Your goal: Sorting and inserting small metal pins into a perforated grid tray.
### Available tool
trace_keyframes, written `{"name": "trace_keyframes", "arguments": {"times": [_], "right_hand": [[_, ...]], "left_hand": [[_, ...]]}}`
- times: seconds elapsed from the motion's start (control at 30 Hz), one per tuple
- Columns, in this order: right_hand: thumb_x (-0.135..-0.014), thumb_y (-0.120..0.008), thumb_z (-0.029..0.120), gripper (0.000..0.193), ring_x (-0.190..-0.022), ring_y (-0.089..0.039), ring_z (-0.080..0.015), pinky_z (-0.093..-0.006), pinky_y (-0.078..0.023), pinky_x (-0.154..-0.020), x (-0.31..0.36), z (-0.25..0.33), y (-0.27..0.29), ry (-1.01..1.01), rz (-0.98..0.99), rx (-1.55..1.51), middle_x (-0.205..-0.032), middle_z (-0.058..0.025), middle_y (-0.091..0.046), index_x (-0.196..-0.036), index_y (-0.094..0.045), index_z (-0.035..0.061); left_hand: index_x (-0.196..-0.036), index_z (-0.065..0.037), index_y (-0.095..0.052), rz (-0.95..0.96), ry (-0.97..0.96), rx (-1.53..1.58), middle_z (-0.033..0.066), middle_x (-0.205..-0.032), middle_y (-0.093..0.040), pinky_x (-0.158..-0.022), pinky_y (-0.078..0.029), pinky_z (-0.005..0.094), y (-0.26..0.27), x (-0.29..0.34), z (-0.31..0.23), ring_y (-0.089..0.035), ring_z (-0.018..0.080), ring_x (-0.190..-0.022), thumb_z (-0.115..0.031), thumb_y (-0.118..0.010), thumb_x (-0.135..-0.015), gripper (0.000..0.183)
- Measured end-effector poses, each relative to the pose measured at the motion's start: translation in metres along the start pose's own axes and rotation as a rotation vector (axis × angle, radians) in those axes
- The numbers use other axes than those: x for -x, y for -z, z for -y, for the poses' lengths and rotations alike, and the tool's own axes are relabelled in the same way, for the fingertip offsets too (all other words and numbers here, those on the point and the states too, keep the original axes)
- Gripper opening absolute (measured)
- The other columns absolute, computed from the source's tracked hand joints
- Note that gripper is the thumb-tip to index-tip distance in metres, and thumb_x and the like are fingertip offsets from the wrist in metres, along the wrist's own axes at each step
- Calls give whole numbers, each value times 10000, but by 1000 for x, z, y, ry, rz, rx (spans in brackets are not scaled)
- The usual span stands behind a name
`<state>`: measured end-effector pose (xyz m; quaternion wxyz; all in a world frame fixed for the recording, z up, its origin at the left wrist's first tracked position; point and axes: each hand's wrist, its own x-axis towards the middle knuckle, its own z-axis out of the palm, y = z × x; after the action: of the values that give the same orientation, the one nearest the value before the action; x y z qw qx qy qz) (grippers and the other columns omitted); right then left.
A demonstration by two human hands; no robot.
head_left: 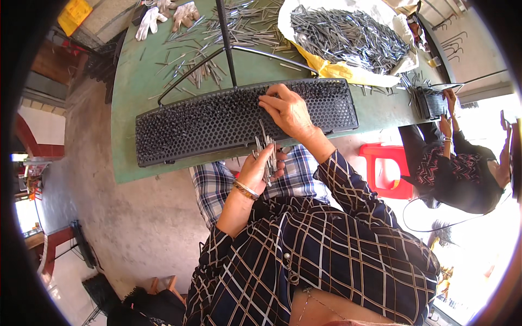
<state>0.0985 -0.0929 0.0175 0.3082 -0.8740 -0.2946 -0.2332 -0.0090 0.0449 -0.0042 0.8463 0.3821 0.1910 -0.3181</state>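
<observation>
My left hand (pixel 254 169) is closed around a bundle of thin grey metal strips (pixel 267 155), just below the near edge of a long black perforated rack (pixel 206 130). The rack lies along the table's near edge. Dark tips crowd many holes on its left and far side, while bare holes show across the middle and near rows. Over the rack, right of its middle, my right hand (pixel 291 111) has its thumb and fingers pinched together close to the holes. Whatever lies between those fingertips is hidden.
The rack's black rod frame (pixel 228 43) stands upright behind it. Loose strips (pixel 239 27) lie on the green table (pixel 128 114); a white and yellow sack (pixel 348 70) holds a heap. Work gloves (pixel 151 23) are far left. At right, another person works by a red stool (pixel 389 190).
</observation>
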Motion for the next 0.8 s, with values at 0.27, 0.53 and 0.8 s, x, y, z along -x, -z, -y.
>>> {"name": "trace_keyframes", "arguments": {"times": [0.27, 0.53, 0.8], "right_hand": [[-813, -667, 172, 188, -610, -595, -163, -277, -471, -547, 3, 28, 24, -410, 160, -351, -779, -94, -638, -888, -672, 0], [-836, -658, 144, 222, -596, -523, -37, -183, -426, -523, -3, 8, 30, -671, -24, -587, -750, -20, -654, -999, -657, -7], [-808, -684, 132, 206, -572, -511, -35, -193, -423, -514, -2, -4, 9, -532, -141, -382, -689, -21, -635, -977, -670, 14]], "left_hand": [[-1035, -49, -566, 17, -132, -70, 50, -799, -616, -475, -431, 218, 1, -1, 7, -549, 86, -616, -314, -561, -902, 296], [-961, -33, -575, 49, -53, -23, 73, -809, -612, -467, -400, 202, -8, -2, 2, -513, 83, -603, -278, -578, -896, 253], [-1023, -37, -580, 12, -32, -50, 78, -857, -627, -508, -406, 206, -4, -5, 3, -524, 76, -672, -227, -598, -878, 240]]}}
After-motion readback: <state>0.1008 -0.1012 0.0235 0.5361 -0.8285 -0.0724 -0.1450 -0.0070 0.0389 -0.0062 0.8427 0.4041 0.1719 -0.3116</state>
